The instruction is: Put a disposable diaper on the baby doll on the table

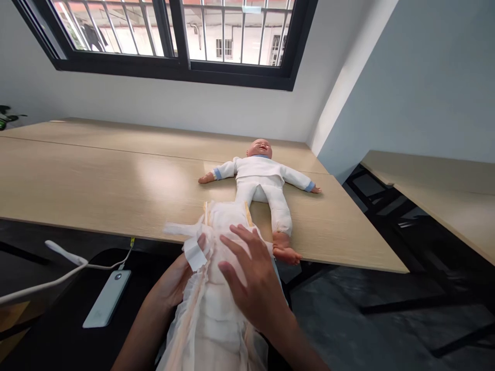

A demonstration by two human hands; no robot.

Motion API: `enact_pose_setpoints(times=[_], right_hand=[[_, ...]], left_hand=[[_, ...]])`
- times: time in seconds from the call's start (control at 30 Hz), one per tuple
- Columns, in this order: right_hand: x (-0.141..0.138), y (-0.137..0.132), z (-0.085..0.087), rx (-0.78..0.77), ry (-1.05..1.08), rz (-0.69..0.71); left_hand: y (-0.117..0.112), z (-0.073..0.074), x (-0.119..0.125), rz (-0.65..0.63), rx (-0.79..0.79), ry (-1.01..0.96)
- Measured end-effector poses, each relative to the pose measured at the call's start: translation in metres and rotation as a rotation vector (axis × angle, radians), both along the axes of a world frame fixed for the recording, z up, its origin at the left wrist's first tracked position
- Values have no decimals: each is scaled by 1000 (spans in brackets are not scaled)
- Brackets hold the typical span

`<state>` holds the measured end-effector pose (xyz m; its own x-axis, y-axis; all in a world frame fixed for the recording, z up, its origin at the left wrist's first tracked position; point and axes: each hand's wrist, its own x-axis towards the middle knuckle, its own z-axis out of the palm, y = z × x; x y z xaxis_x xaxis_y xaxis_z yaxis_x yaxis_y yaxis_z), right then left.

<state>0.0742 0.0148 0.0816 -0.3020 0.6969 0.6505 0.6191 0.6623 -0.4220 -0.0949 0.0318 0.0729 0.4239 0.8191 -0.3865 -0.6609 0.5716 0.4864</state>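
Note:
An opened-out white diaper stretches from the front edge of the table toward me, its frilled side edges standing up. My left hand grips its left side, with the fingers partly hidden behind it. A white side tab folds over near that thumb. Across the inner face of the diaper lies my right hand, open, its fingers spread and nothing held in them. Beyond the diaper a baby doll in a white suit with blue cuffs lies on its back, arms outstretched. One bare foot reaches the table edge; its other lower leg is hidden by the diaper.
The light wooden table runs along the wall beneath a barred window. At lower left, a phone with a white cable lies on a black surface. Another table stands on the right.

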Motion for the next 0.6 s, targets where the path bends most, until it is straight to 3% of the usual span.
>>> enact_pose_setpoints(times=[0.1,0.2,0.37,0.47,0.6], right_hand=[[24,-4,2,83,154,-86],[43,-5,-6,29,248,-242],[49,-1,-22,-184,105,-151],[41,3,-26,-219,73,-122],[36,7,-29,-202,163,-204]], left_hand=[[0,-1,1,44,-11,-24],[-1,-1,2,72,-44,-1],[1,-3,4,38,-55,-23],[5,-7,2,119,-87,34],[11,-11,-4,222,-79,77]])
